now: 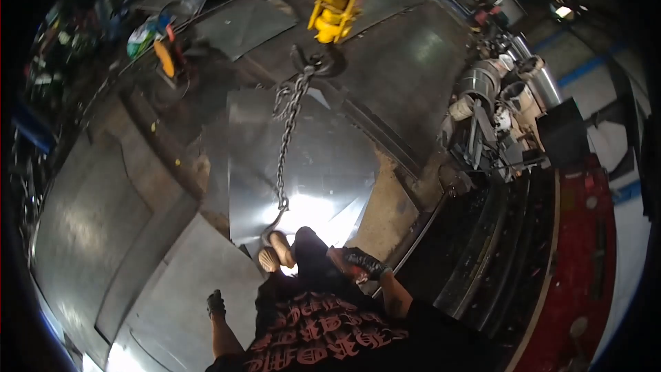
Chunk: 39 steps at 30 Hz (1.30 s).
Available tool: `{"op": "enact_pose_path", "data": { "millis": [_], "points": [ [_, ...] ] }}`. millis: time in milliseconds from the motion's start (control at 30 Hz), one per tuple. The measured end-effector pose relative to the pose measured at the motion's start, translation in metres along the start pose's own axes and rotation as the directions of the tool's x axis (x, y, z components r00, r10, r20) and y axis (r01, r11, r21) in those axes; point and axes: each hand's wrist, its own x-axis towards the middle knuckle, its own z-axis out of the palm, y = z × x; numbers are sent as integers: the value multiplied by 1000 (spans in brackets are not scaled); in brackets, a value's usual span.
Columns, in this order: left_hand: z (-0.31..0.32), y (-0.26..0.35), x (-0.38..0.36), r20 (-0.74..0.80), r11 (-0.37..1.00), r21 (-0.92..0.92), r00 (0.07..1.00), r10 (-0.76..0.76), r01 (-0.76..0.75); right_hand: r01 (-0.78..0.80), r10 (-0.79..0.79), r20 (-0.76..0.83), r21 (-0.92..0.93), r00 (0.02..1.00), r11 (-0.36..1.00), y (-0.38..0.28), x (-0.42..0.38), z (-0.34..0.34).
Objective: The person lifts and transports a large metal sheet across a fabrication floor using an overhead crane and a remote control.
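Note:
My right hand point(366, 264), in a dark glove, is closed around a red object point(342, 260) beside my right thigh; its exact kind does not show. My left hand point(215, 304), also gloved, hangs out to the side over a grey metal sheet point(182, 296), with its fingers too dark to make out. In front of me a steel chain point(289, 127) hangs from a dark crane hook point(317, 62) below a yellow hook block point(337, 7). The chain's lower end, with a small hook point(281, 208), lies in view just above my feet, over a shiny metal sheet point(275, 145).
Large sheets point(89, 193) lie stacked to the left. Metal drums and scrap point(482, 96) are heaped on the right, above dark long rails point(475, 234) and a red strip point(575, 262). A yellow-orange object point(164, 59) stands at upper left. A brown board point(389, 210) lies close by.

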Motion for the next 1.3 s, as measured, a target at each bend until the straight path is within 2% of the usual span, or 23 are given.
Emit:
{"op": "enact_pose_path", "data": {
  "millis": [33,100,133,167,267,300,433,533,600,667,733,767,800,833,900,933,967,1000,1067,1133,1200,1267,1300],
  "points": [
    [1,2,10,15,1000,-1,1000,-26,26,-115,110,41,148,993,982,28,0,-17],
    [24,39,3,17,999,25,1000,24,-25,68,-66,-55,37,996,997,30,6,-13],
    [42,62,-7,14,1000,3,1000,26,-26,86,-84,-59,42,995,995,37,10,-21],
    [57,75,-9,40,995,-66,997,72,-69,-75,80,-38,123,996,990,51,13,-32],
    [109,110,-8,85,977,-117,979,187,-177,-76,68,52,158,996,985,71,26,-58],
    [123,122,-12,137,980,-104,974,183,-169,-165,160,42,171,986,972,63,28,-59],
    [174,145,-41,179,983,16,968,176,-182,-207,207,-1,11,978,978,5,24,-71],
    [205,161,-55,184,982,79,971,156,-172,-156,135,150,135,979,979,67,57,-135],
    [235,166,-33,218,968,72,951,219,-239,-173,188,-91,155,978,973,118,78,-175],
    [273,196,-27,209,976,38,957,203,-215,-166,182,-66,197,981,966,111,90,-207],
    [317,238,-17,225,974,-45,948,224,-220,-133,184,-164,279,969,951,110,105,-251],
    [338,262,-11,237,967,-85,938,252,-238,-67,86,-142,138,986,988,97,108,-282],
    [362,298,-26,195,959,-160,945,264,-235,-77,94,-126,132,988,988,113,113,-326],
    [377,322,-14,288,918,-318,899,331,-236,107,-116,-156,-65,981,992,156,123,-379],
    [409,391,-46,199,819,-458,858,474,-346,97,-131,-184,-185,974,978,126,111,-416],
    [429,429,-63,-13,819,-412,901,433,-399,89,-139,-198,-243,970,966,111,105,-434],
    [431,462,-63,-49,777,-270,814,579,-569,66,-80,-272,-62,959,996,66,103,-433],
    [439,486,-43,-186,722,-149,736,651,-676,46,-4,-329,120,944,992,35,106,-439],
    [448,554,-74,-434,467,61,398,808,-882,-9,22,-253,52,967,999,47,132,-480],
    [447,607,-84,-636,442,309,162,754,-842,-239,236,-179,8,955,971,32,161,-504],
    [441,648,-98,-672,481,314,166,722,-819,-218,211,-75,-93,975,972,-8,192,-513],
    [443,684,-100,-703,510,312,167,692,-801,210,-170,148,-317,974,925,-17,230,-533],
    [448,700,-98,-802,729,198,319,504,-655,253,-185,196,-425,963,869,-32,255,-543]
  ]
}}
